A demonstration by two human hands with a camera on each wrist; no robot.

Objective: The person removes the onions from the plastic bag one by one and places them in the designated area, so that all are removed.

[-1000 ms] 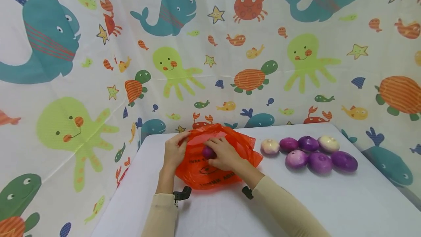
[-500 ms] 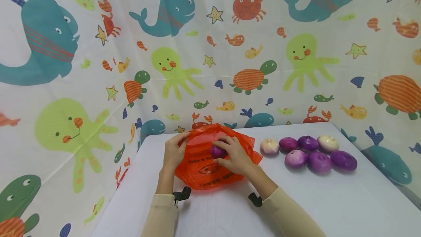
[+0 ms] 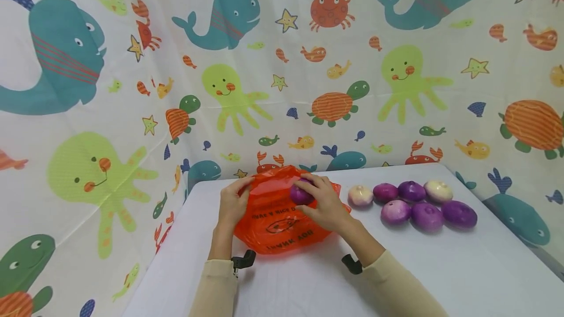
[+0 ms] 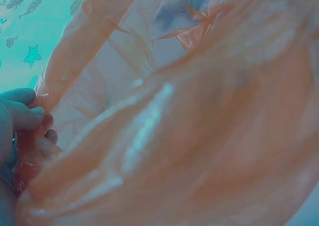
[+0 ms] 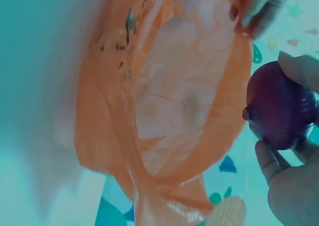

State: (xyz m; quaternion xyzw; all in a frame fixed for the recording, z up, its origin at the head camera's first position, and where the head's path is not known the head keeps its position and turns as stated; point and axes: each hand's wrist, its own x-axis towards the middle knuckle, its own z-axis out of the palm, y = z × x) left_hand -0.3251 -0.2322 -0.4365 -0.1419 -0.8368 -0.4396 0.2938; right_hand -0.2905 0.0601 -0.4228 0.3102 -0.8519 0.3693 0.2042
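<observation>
A red plastic bag [image 3: 269, 229] with dark printing lies on the white table, its mouth held apart. My left hand [image 3: 234, 202] pinches the bag's left rim; the left wrist view shows the thumb and fingers on the thin orange-looking film [image 4: 144, 136]. With my right hand [image 3: 325, 203] I grip a purple onion [image 3: 301, 192] at the right side of the bag's mouth. In the right wrist view the onion [image 5: 279, 106] sits between thumb and fingertips, its short stub pointing toward the bag. The bag's contents cannot be made out.
To the right of the bag, several purple and whitish onions [image 3: 427, 217] stand grouped in two rows on the white table [image 3: 440, 268]. A curtain [image 3: 282, 111] printed with sea animals hangs behind and at the left.
My right hand has moved right and slightly up with the onion, from over the middle of the bag to its right side. The left hand stays at the rim.
</observation>
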